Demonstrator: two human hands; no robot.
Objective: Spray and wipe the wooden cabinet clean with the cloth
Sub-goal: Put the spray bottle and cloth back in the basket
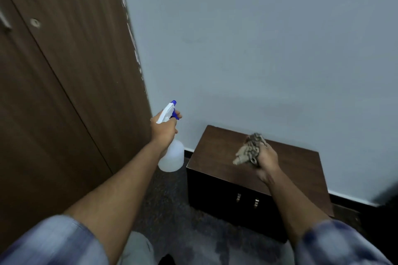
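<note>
A low dark wooden cabinet (217, 153) stands against the pale wall, with two small metal handles on its front. My left hand (162, 130) grips a translucent white spray bottle (172, 157) with a blue nozzle, held in the air left of the cabinet, nozzle pointing up towards the wall. My right hand (267, 159) holds a bunched beige patterned cloth (251, 147) just over the cabinet's top, near its middle. Whether the cloth touches the wood I cannot tell.
A tall brown wooden wardrobe (64, 92) with metal handles and a keyhole fills the left side. The pale blue-grey wall (258, 49) runs behind, with a dark skirting board. Grey patterned carpet (172, 221) covers the floor below.
</note>
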